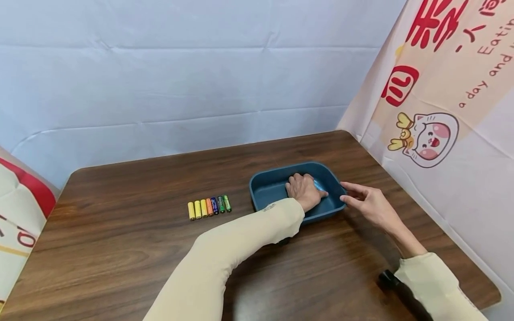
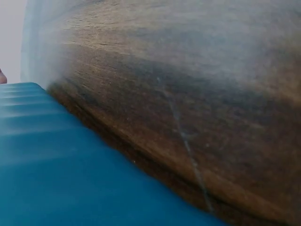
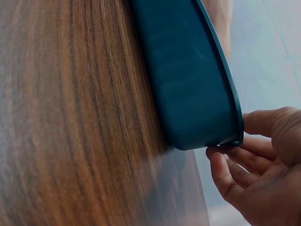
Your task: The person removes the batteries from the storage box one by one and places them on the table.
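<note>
A dark blue plastic bin [image 1: 265,182] with rounded corners sits on the table, right of the middle. My left hand [image 1: 305,189] reaches down inside it, thumb pointing right. A shiny, light blue patch [image 1: 319,185] shows beside that hand; what it belongs to is unclear, and the fingertips' hold is hidden. At the bin's right end my right hand [image 1: 371,203] pinches the rim between thumb and fingers. The right wrist view shows this pinch at the corner of the bin [image 3: 197,103]. In the left wrist view only the bin's side [image 2: 70,165] fills the lower left.
Several batteries [image 1: 209,207], yellow, orange, blue and green, lie side by side in a row left of the bin. The brown wooden table [image 1: 132,249] carries everything. White cloth [image 1: 180,80] hangs behind, and a printed cloth [image 1: 462,178] stands along the right edge.
</note>
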`<state>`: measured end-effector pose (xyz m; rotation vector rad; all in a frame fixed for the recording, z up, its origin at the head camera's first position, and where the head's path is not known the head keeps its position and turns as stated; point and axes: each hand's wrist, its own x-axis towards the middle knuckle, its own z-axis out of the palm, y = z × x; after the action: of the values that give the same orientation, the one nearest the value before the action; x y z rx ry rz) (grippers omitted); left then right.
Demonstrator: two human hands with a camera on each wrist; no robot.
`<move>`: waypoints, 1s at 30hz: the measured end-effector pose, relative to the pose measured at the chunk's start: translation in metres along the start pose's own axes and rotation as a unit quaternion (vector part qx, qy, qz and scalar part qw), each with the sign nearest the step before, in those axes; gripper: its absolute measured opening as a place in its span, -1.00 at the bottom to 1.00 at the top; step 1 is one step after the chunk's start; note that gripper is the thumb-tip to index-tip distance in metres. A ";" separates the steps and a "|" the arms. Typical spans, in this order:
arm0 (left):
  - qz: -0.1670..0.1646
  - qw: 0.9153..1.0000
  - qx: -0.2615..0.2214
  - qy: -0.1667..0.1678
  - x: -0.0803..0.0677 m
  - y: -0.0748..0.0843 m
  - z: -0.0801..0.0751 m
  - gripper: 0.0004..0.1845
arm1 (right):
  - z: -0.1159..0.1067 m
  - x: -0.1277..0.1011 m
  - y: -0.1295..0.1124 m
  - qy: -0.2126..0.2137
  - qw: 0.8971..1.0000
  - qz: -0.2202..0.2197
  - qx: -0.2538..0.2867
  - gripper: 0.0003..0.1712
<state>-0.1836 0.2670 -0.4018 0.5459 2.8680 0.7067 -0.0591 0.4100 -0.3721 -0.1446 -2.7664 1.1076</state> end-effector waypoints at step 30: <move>-0.025 0.987 -0.128 -0.095 -0.006 0.009 -0.029 -0.47 | -0.001 -0.001 -0.002 -0.002 1.000 0.004 0.000 -0.42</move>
<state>-0.1815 0.2595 -0.3719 0.4758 2.5558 0.9412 -0.0584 0.4091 -0.3705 -0.1536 -2.7721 1.1099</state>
